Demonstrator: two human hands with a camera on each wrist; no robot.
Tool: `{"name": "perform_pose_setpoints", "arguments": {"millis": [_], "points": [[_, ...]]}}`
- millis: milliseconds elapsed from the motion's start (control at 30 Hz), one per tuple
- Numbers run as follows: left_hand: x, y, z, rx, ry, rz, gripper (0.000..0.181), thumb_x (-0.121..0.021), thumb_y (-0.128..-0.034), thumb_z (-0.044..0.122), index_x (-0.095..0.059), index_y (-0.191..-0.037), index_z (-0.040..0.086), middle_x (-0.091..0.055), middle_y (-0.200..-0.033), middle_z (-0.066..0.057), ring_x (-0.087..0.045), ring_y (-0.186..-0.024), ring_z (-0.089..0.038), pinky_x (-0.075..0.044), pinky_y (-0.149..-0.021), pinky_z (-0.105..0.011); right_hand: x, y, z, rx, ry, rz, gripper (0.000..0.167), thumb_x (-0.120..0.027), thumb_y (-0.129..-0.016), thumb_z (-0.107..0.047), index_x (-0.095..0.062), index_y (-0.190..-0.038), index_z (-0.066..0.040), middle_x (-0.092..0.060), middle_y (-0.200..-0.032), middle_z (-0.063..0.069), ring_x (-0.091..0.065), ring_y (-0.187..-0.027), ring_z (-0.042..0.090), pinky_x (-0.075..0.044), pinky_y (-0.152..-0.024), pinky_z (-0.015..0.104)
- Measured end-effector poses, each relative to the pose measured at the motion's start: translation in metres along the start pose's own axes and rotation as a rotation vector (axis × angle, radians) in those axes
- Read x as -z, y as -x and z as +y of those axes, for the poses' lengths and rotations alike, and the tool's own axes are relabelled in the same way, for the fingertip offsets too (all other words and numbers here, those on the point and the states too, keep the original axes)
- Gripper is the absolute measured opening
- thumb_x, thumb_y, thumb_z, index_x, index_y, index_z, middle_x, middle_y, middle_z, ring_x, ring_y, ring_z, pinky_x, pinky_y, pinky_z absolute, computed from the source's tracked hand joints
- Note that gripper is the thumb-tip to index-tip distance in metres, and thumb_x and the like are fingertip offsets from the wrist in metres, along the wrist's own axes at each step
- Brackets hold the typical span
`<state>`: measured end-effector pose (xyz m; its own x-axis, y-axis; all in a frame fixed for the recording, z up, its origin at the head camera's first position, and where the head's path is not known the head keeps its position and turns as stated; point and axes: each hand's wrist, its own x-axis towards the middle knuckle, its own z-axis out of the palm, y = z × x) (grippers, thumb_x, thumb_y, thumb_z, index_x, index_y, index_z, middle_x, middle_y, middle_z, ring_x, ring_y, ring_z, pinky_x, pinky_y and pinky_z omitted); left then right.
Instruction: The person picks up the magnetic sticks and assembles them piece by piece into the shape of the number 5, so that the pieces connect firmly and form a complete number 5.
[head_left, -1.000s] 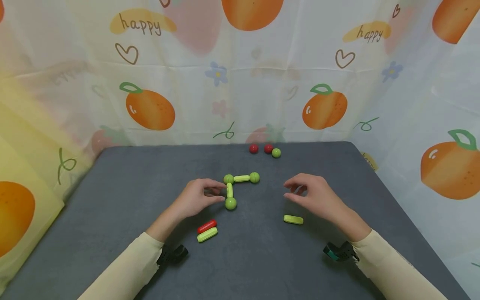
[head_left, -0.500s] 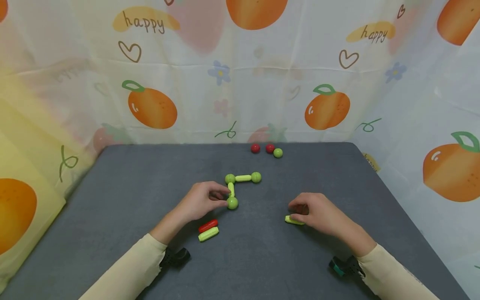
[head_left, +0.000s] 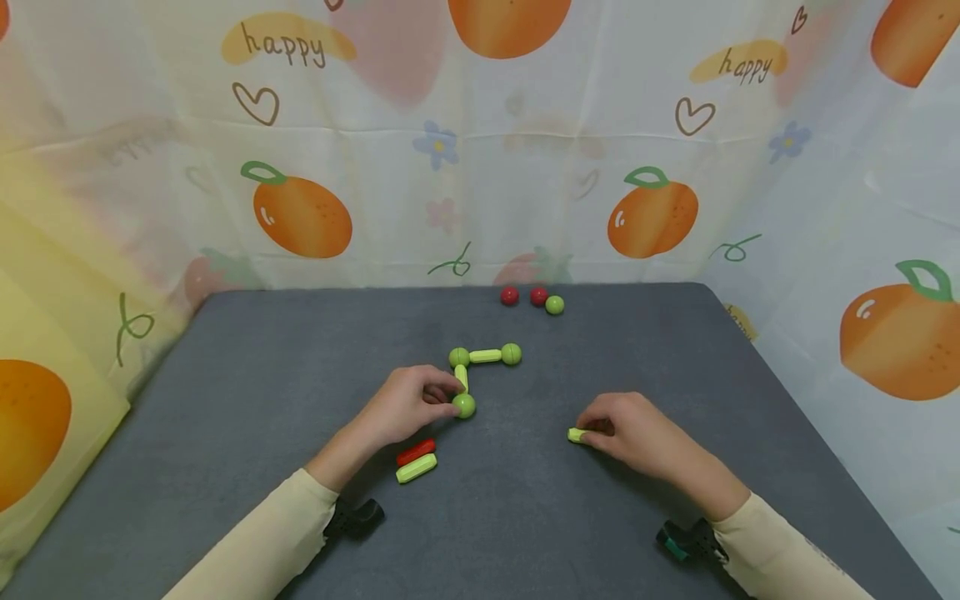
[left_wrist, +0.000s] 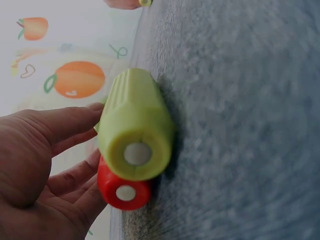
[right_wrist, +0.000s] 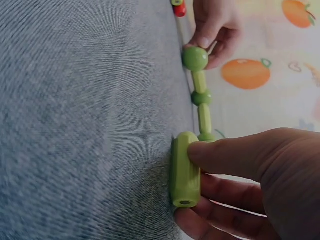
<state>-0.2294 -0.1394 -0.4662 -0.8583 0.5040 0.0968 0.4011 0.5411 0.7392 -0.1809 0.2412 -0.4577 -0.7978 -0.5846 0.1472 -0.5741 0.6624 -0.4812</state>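
An L-shaped chain of green balls and yellow-green toy building rods lies on the dark table. My left hand [head_left: 408,404] holds its near ball [head_left: 464,406] between thumb and fingers. One rod [head_left: 461,379] runs from there to the corner ball [head_left: 459,358]; a second rod [head_left: 485,356] leads right to the end ball [head_left: 512,354]. To the right, my right hand [head_left: 637,433] pinches a loose yellow-green rod [right_wrist: 185,170] lying on the table; the fingers cover part of it in the head view.
A red rod [head_left: 416,452] and a yellow-green rod [head_left: 416,468] lie side by side near my left wrist. Two red balls [head_left: 509,296] and a green ball [head_left: 555,305] sit at the table's back edge. A fruit-print curtain [head_left: 450,208] hangs behind.
My right hand has come down onto the loose rod and taken hold of it. The left hand has shifted slightly right and closed on the near green ball.
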Motion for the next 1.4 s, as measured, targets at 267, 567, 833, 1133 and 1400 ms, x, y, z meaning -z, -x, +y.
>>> {"name": "perform_pose_setpoints", "arguments": {"millis": [267,567,833,1133,1400], "points": [[-0.001,0.000,0.005,0.011,-0.012,-0.006,0.026,-0.088,-0.0940,0.014,-0.083,-0.120,0.013,-0.074,-0.109,0.003,-0.072,-0.090,-0.009,-0.061,-0.080,-0.031,-0.007,-0.005,-0.004,0.108,0.205,0.065,0.011,-0.086,-0.095,-0.009,-0.086,-0.104,-0.013,-0.072,-0.096,-0.006,-0.068,-0.084,0.011,-0.059,-0.072,0.031],[-0.004,0.000,0.008,0.030,-0.010,0.002,0.026,-0.089,-0.0933,0.012,-0.082,-0.118,0.014,-0.074,-0.106,0.004,-0.072,-0.090,-0.010,-0.061,-0.078,-0.032,-0.007,-0.006,-0.003,0.164,0.280,0.068,0.017,-0.089,-0.090,-0.003,-0.085,-0.104,-0.011,-0.073,-0.097,-0.003,-0.069,-0.087,0.016,-0.060,-0.073,0.033],[-0.004,0.000,0.006,0.020,0.001,0.006,0.027,-0.088,-0.0935,0.009,-0.083,-0.119,0.013,-0.074,-0.109,0.001,-0.073,-0.092,-0.013,-0.061,-0.078,-0.032,-0.010,-0.013,0.000,0.166,0.286,0.083,0.014,-0.088,-0.092,-0.008,-0.086,-0.105,-0.013,-0.073,-0.094,-0.004,-0.068,-0.085,0.014,-0.060,-0.074,0.033],[-0.006,0.000,0.007,0.019,0.005,0.008,0.025,-0.087,-0.0938,0.008,-0.084,-0.118,0.013,-0.073,-0.108,0.002,-0.072,-0.091,-0.011,-0.061,-0.077,-0.031,-0.012,-0.028,0.003,0.152,0.214,0.065,0.015,-0.085,-0.097,-0.011,-0.086,-0.111,-0.014,-0.076,-0.103,-0.006,-0.071,-0.094,0.014,-0.061,-0.081,0.037],[-0.005,0.000,0.009,0.019,-0.015,0.005,0.026,-0.087,-0.0934,0.006,-0.084,-0.118,0.012,-0.072,-0.108,0.001,-0.072,-0.092,-0.013,-0.062,-0.076,-0.031,-0.010,-0.045,-0.002,0.171,0.199,0.073,0.016,-0.084,-0.098,-0.011,-0.086,-0.113,-0.014,-0.076,-0.105,-0.005,-0.071,-0.097,0.015,-0.061,-0.083,0.038]]}}
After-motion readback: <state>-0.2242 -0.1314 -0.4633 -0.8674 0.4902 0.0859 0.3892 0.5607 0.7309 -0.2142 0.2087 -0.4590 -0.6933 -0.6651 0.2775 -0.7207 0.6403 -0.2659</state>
